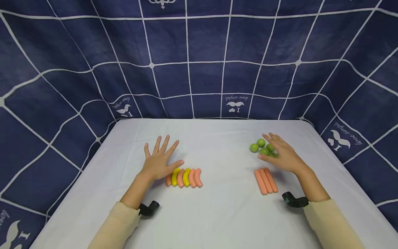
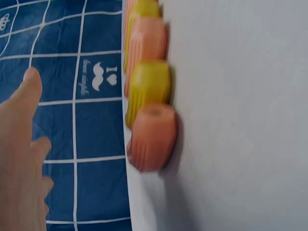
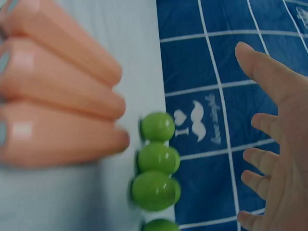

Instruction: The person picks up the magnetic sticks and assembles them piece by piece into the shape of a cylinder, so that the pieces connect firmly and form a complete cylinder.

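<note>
Presently, left of the frame's centre, the left hand [image 1: 156, 165] is spread near the curved pink and yellow pieces [image 1: 186, 178]. At right, the right hand [image 1: 282, 154], thumb apart from fingers, is near green balls [image 1: 261, 142]; below them lie three orange sticks [image 1: 266, 180].

Soft, even light on the white tabletop [image 1: 230, 214] — faint shadows, blurry sausages [image 3: 62, 81] in the right wrist view.
</note>
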A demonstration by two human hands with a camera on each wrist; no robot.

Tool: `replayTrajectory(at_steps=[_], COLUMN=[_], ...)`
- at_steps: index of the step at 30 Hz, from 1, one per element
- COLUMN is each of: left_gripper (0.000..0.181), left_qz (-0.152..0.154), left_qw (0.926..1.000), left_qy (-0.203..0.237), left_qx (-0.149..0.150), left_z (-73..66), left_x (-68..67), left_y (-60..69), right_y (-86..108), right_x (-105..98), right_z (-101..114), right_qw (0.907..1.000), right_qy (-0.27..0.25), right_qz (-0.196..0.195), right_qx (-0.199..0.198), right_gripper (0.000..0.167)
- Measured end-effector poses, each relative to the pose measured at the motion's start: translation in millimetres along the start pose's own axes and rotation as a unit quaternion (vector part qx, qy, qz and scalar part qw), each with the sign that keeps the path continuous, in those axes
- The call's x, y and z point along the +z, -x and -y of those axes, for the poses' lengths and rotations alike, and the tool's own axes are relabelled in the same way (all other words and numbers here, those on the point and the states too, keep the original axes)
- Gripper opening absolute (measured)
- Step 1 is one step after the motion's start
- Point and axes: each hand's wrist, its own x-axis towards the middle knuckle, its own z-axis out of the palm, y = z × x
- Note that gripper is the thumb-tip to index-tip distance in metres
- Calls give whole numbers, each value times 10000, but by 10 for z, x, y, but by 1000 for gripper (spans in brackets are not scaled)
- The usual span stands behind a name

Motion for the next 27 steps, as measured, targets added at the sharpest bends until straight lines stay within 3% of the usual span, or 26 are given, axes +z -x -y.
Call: replayTrajectory(at_steps=[6, 10, 15, 24, 27], left_gripper=[82, 78, 75, 66, 59], left_qz=[-94, -76, -154, -180, -359], left_qw=[9999, 9989, 9956, 9898, 9895], left_qy=[107, 426, 806, 1119, 1074], left_qx=[-63, 185, 447, 866, 899], left_z=[-81, -159, -289, -533, -602], left_x=[90, 155, 200, 278, 307], left_y=[82, 148, 176, 170, 169], right_y=[52, 93, 148, 171, 151], right_x=[-19, 1, 53, 203, 258], right_z=[-214, -338, -509, -715, -742], right_qw=[9987, 9963, 9933, 9880, 9866], right_qy=[-415, -636, -865, -1174, -1223], right_qz=[-171, -213, -441, -760, -849], right_qx=[253, 537, 633, 650, 667], right_gripper=[88, 86, 68, 58, 58])
